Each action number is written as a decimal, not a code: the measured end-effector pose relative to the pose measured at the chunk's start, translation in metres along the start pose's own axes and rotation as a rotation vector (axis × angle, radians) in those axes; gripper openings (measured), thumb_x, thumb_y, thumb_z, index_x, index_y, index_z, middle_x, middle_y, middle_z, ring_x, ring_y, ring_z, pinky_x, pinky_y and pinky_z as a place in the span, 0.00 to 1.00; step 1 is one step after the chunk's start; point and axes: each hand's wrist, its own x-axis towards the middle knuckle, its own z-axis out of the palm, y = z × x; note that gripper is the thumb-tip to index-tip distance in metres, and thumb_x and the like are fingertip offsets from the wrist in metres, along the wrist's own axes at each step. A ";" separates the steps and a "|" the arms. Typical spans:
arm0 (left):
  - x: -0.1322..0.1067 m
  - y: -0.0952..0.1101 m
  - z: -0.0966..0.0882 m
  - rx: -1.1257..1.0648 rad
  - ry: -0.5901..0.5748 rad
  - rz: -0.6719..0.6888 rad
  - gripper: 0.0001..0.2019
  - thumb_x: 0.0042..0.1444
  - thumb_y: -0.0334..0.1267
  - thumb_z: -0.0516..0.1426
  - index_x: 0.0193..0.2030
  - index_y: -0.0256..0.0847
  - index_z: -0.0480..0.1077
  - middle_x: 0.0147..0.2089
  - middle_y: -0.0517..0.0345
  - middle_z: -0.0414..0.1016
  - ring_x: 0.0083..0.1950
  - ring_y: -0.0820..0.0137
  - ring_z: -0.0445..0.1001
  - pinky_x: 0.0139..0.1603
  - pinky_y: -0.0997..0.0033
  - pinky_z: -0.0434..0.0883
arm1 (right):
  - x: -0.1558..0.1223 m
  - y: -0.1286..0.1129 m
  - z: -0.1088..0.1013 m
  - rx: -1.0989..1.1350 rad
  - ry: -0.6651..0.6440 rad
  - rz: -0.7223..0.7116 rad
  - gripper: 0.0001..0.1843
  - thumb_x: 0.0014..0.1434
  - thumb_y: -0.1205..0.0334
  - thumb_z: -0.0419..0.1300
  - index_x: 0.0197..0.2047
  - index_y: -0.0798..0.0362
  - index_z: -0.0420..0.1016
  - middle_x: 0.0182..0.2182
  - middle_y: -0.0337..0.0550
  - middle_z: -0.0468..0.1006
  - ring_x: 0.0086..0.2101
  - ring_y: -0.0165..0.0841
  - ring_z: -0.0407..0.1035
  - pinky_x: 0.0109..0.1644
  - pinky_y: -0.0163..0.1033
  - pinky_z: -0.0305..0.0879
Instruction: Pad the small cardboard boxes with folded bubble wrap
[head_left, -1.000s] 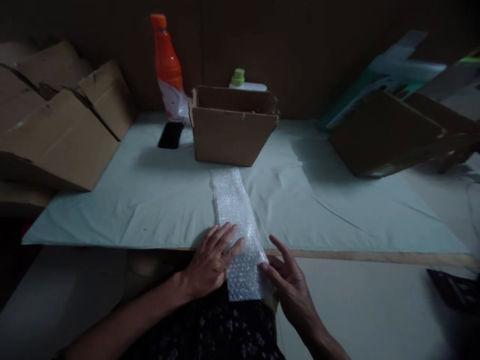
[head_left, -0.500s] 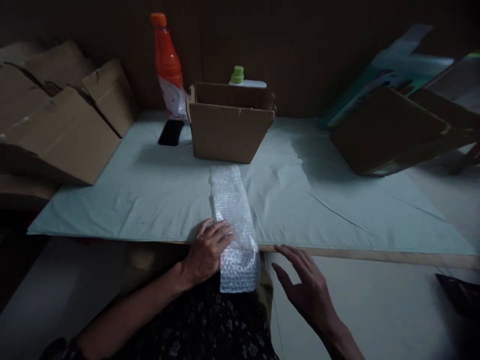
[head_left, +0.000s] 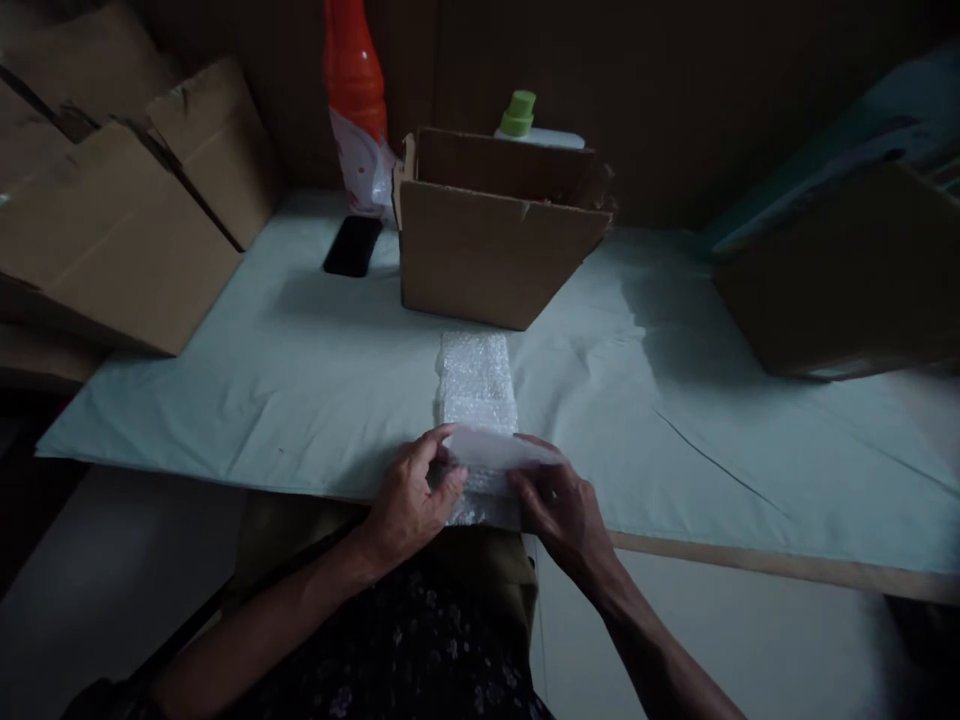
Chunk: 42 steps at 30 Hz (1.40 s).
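A strip of clear bubble wrap (head_left: 478, 372) lies lengthwise on the cloth-covered table, its near end at the front edge. Above its nearer part is a smooth, whitish flat piece (head_left: 491, 446); dim light hides whether it is paper or plastic. My left hand (head_left: 411, 492) pinches its left end between thumb and fingers. At the other end my right hand (head_left: 561, 505) grips it the same way, fingers curled. The piece covers some of the wrap beneath it.
Behind the wrap stands an open cardboard box (head_left: 495, 255), with a green-capped bottle (head_left: 518, 113) behind it. An orange bottle (head_left: 356, 85) and a black phone (head_left: 353, 246) are left of it. More cardboard boxes stand at left (head_left: 127, 230) and right (head_left: 840, 275).
My right hand came in from the right and closed on the whitish piece. My left hand went from lying on the wrap to pinching that piece. The view shifted slightly.
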 end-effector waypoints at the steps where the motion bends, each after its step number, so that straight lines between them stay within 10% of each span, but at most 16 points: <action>1: 0.002 -0.002 0.001 0.042 0.024 0.028 0.17 0.61 0.35 0.55 0.57 0.35 0.70 0.37 0.54 0.79 0.40 0.65 0.78 0.44 0.65 0.75 | 0.001 0.001 0.001 -0.044 0.025 -0.005 0.20 0.64 0.58 0.58 0.58 0.52 0.71 0.32 0.43 0.80 0.34 0.40 0.74 0.37 0.43 0.70; 8: 0.009 -0.007 0.005 0.272 0.047 0.176 0.21 0.57 0.28 0.56 0.58 0.36 0.68 0.29 0.61 0.75 0.33 0.66 0.75 0.42 0.63 0.73 | -0.008 -0.005 -0.016 -0.275 0.172 -0.228 0.29 0.64 0.60 0.61 0.66 0.51 0.60 0.40 0.47 0.79 0.44 0.44 0.72 0.49 0.51 0.65; 14: 0.010 -0.007 -0.001 0.363 0.009 0.199 0.23 0.58 0.29 0.57 0.61 0.38 0.65 0.29 0.62 0.74 0.34 0.64 0.74 0.43 0.59 0.73 | -0.022 -0.011 -0.021 -0.270 -0.176 -0.450 0.22 0.64 0.63 0.61 0.60 0.53 0.69 0.60 0.56 0.71 0.57 0.47 0.66 0.54 0.53 0.63; 20: -0.001 -0.004 -0.022 0.260 -0.051 0.348 0.28 0.58 0.39 0.61 0.65 0.39 0.62 0.60 0.42 0.71 0.62 0.54 0.69 0.61 0.51 0.70 | -0.009 -0.002 -0.007 -0.252 -0.162 -0.519 0.11 0.66 0.70 0.57 0.49 0.51 0.76 0.53 0.48 0.79 0.54 0.42 0.70 0.51 0.48 0.66; 25: -0.015 -0.004 -0.023 0.242 -0.291 0.488 0.34 0.56 0.39 0.62 0.68 0.38 0.58 0.63 0.42 0.70 0.70 0.51 0.61 0.67 0.44 0.63 | 0.002 -0.004 -0.007 -0.174 -0.121 -0.511 0.14 0.65 0.75 0.52 0.45 0.53 0.76 0.46 0.47 0.82 0.47 0.39 0.74 0.47 0.45 0.70; 35: 0.013 -0.001 -0.001 0.101 -0.039 0.112 0.13 0.62 0.31 0.55 0.52 0.38 0.74 0.43 0.50 0.81 0.45 0.63 0.77 0.48 0.60 0.76 | 0.041 -0.022 -0.025 0.044 -0.150 -0.048 0.11 0.70 0.58 0.53 0.40 0.50 0.75 0.34 0.41 0.81 0.33 0.34 0.75 0.34 0.38 0.69; 39: 0.024 -0.003 -0.001 0.108 -0.060 -0.015 0.16 0.60 0.32 0.56 0.54 0.38 0.74 0.45 0.50 0.82 0.45 0.62 0.79 0.50 0.59 0.77 | 0.022 -0.024 -0.031 -0.037 0.092 -0.292 0.05 0.65 0.65 0.59 0.44 0.49 0.74 0.37 0.42 0.81 0.38 0.36 0.75 0.42 0.42 0.69; 42: 0.029 -0.007 0.003 0.148 -0.062 -0.008 0.18 0.59 0.32 0.57 0.57 0.38 0.72 0.49 0.48 0.81 0.48 0.60 0.79 0.52 0.57 0.77 | 0.012 -0.018 -0.024 -0.181 -0.005 -0.549 0.14 0.61 0.70 0.62 0.49 0.49 0.73 0.43 0.44 0.83 0.45 0.39 0.75 0.46 0.45 0.67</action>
